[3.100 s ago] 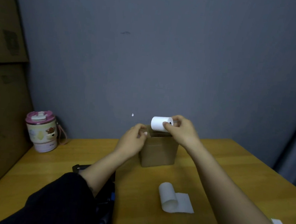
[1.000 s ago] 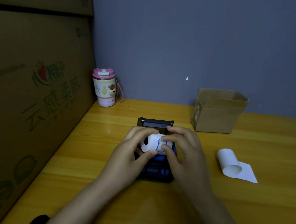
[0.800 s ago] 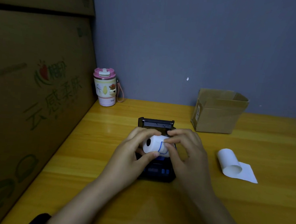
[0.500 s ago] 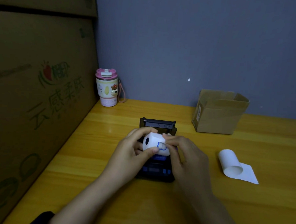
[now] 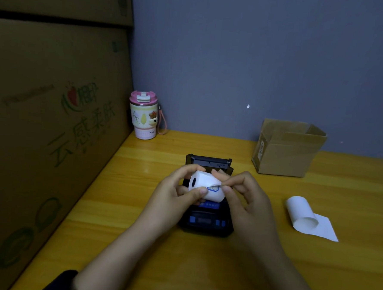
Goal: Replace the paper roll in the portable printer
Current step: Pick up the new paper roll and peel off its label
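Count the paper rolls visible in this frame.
2. A new roll is held in both hands above the open printer; a loose, partly unrolled one lies on the table to its right. The cardboard box may hide others.

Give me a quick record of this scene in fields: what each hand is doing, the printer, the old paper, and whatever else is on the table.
left hand: grips new paper roll, held above printer
right hand: pinches the blue sticker at the roll's loose end
printer: black, on the table, lid open
old paper: curled, lying right of printer
small cardboard box: open, back right
tumbler: pink lid, back left
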